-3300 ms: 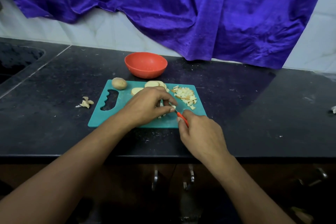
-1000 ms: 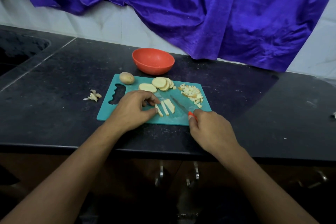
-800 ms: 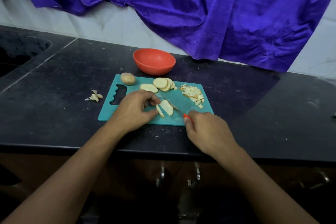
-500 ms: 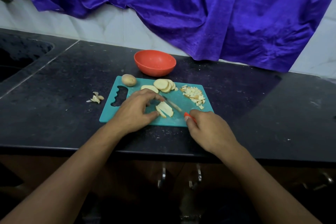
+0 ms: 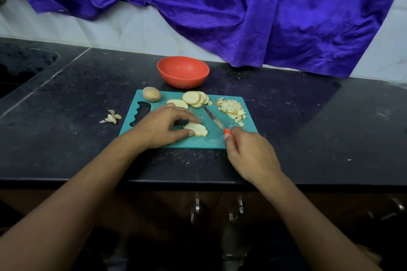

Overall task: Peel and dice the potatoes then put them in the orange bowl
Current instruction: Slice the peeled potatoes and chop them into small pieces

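On the teal cutting board (image 5: 229, 138), my left hand (image 5: 163, 127) pinches a bunched group of potato strips (image 5: 197, 131) between thumb and fingers. My right hand (image 5: 248, 154) grips the orange-handled knife (image 5: 214, 120), whose blade lies flat on the board to the right of the strips and points up-left. Round potato slices (image 5: 193, 99) lie at the board's far edge, with a pile of diced potato (image 5: 232, 109) to their right. A whole unpeeled potato (image 5: 151, 94) sits on the far left corner. The orange bowl (image 5: 183, 71) stands behind the board, with nothing in it.
A small heap of potato peels (image 5: 112, 116) lies on the black counter (image 5: 66, 99) left of the board. A sink recess (image 5: 19, 68) is at far left. Purple cloth (image 5: 242, 11) hangs over the back wall. The counter's front edge runs just below my wrists.
My left hand has gathered the spread strips into one bunch and turned them. The knife blade has drawn back to the right, away from the strips.
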Demonstrator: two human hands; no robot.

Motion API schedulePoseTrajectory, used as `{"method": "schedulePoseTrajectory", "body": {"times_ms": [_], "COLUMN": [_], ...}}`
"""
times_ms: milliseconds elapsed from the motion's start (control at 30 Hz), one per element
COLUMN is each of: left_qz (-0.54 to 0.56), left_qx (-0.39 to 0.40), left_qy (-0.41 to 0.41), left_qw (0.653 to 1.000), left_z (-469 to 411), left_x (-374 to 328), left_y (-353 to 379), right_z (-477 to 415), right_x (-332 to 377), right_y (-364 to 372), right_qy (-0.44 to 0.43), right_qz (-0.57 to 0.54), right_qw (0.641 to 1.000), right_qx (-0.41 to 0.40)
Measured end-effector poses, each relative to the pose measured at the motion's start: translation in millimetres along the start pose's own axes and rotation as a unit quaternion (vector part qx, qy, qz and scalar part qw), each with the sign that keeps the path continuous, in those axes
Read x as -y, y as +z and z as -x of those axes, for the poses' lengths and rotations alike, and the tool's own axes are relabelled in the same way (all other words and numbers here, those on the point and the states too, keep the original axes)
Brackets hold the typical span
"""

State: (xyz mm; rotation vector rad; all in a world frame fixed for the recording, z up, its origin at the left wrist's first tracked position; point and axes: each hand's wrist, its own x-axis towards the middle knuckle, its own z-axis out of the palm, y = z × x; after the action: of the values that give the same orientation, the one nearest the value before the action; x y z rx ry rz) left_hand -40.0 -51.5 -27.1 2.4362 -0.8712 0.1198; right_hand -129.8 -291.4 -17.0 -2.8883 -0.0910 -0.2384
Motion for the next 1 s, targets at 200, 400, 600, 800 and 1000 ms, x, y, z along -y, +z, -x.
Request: {"method": "schedulePoseTrajectory", "body": {"times_ms": [200, 400, 600, 800, 1000], "left_qz": [-0.033, -0.074, -0.11, -0.105, -0.102], "left_qx": [-0.044, -0.117, -0.171, -0.178, -0.174], "left_qy": [-0.025, -0.081, -0.112, -0.12, -0.12], "left_qw": [0.998, 0.987, 0.973, 0.971, 0.972], "left_z": [6.2, 8.7, 12.4, 14.1, 14.6], "left_x": [-4.0, -23.7, -35.6, -37.2, -37.9], "left_y": [5.1, 19.0, 25.0, 24.7, 23.5], "right_z": [1.8, 1.6, 7.1, 15.8, 15.3], "right_x": [1.4, 4.8, 13.2, 32.0, 38.7], "right_y": [0.4, -4.3, -7.5, -5.5, -6.4], "right_qy": [-0.001, 0.01, 0.046, 0.046, 0.025], "right_qz": [0.005, 0.006, 0.004, 0.038, 0.047], "right_qw": [1.0, 1.0, 0.998, 0.998, 0.998], "right_qx": [-0.007, 0.012, 0.037, 0.031, 0.032]}}
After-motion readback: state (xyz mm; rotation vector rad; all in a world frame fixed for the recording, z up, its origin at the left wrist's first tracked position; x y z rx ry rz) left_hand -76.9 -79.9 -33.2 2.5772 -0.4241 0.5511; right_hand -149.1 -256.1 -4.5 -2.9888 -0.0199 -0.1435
